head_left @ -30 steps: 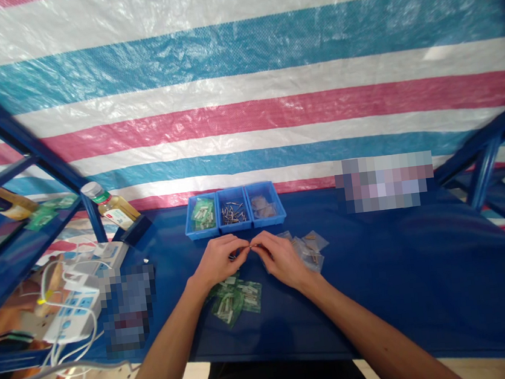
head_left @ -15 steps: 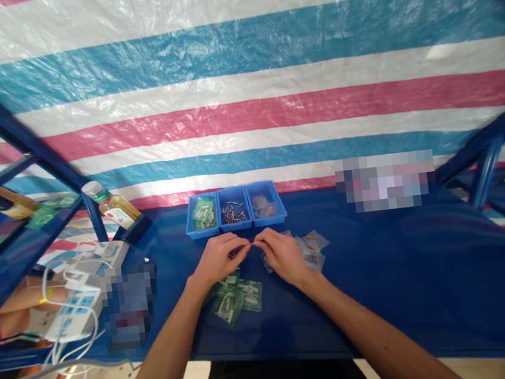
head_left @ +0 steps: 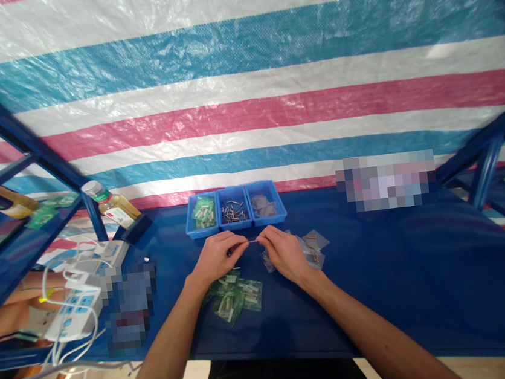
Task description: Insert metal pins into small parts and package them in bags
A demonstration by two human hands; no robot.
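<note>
pinching a thin metal pin (head_left: 252, 241) from both ends, the left hand (head_left: 217, 257) and right hand (head_left: 283, 253) closed on it above the blue-covered table (head_left: 380, 272), just nearer than the three blue bins (head_left: 234, 208). a light, level pinch at each end keeps so slender a piece from springing loose. the pin looks straight, bright and wire-fine, too small for detail; green-labelled packets (head_left: 235, 295) lie nearer, clear bags (head_left: 314, 249) to the right.

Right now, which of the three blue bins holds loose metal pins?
The middle bin, with pins lying bare; the left bin holds green packets, the right bin clear bags.
</note>
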